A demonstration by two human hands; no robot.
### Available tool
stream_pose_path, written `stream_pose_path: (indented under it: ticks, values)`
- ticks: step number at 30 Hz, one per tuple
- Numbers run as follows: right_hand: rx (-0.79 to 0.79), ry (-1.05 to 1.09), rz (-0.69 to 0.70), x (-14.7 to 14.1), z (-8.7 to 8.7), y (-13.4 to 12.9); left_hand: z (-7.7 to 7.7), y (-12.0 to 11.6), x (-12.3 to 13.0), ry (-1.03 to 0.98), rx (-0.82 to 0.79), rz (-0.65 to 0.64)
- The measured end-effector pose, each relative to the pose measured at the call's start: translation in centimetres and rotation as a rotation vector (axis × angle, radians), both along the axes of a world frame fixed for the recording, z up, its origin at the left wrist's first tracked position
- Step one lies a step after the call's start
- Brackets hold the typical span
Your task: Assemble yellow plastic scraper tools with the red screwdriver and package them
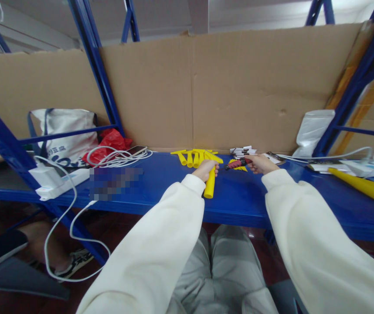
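Note:
My left hand is closed around a yellow T-shaped piece, whose round open end points toward me over the blue table. To its right, my right hand grips a dark red and black tool, with the black end pointing left toward the yellow piece but apart from it. Several more yellow T-shaped pieces lie side by side behind my left hand. Small yellow parts lie partly under the tool. Black and white small items are piled behind it.
Cardboard stands behind the table between blue posts. At left are a white bag, a red bag, coiled white cable and a power strip. A long yellow object lies at right. Another person's leg shows at lower left.

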State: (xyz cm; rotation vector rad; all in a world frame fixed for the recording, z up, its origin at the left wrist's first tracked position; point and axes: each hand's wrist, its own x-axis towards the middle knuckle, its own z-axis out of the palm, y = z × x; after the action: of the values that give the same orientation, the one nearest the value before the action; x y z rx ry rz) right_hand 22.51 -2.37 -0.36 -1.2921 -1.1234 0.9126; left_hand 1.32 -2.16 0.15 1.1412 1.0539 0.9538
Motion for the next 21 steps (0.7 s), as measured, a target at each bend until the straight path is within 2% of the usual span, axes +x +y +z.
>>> stream_pose_path:
  ticks: [1, 3, 4, 9, 21]
  values:
    - [-0.16, -0.164, 0.015, -0.2, 0.0, -0.1, -0.1, 0.1, 0.0, 0.003, 0.004, -0.005]
    - [-0.323, -0.412, 0.016, -0.5, 0.1, -0.4, -0.2, 0.4, 0.0, 0.013, 0.013, -0.014]
    - [-0.341, -0.491, 0.022, -0.7, 0.1, -0.5, -0.3, 0.5, 0.0, 0.02, 0.016, -0.018]
    - [-0.322, -0.7, 0.115, -1.6, -0.2, -0.5, -0.6, 1.1, 0.0, 0.026, 0.016, -0.02]
    - [-0.243, -0.751, 0.253, -1.9, -0.4, -0.6, -0.5, 0.8, 0.1, 0.007, 0.02, 0.002]
